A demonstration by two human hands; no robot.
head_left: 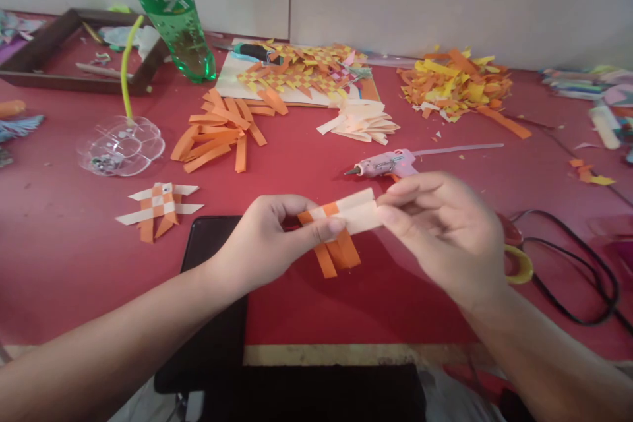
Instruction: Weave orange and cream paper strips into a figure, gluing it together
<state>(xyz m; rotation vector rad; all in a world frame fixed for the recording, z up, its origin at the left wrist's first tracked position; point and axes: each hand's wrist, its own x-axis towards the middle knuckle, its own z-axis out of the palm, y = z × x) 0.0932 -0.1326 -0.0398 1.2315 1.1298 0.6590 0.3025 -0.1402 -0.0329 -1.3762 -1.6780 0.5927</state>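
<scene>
Between my hands is a small weave of orange and cream paper strips (359,214), held above the red table. My left hand (267,241) pinches its woven left part, thumb on top. Two or more orange ends hang below it. The thumb and fingertips of my right hand (440,231) close on the right ends of the cream strips. A finished-looking woven paper fish (161,204) with a small round eye lies to the left. Beyond my hands are loose orange strips (222,128), a pile of cream strips (363,120) and a pink glue gun (386,163).
A green bottle (185,39) stands at the back left by a dark frame (74,82). Nearer are a clear flower-shaped dish (123,145) and a black tablet-like slab (210,237). Paper scraps (455,82) are heaped behind. Yellow-handled scissors (519,264) and a black cable (603,277) lie right.
</scene>
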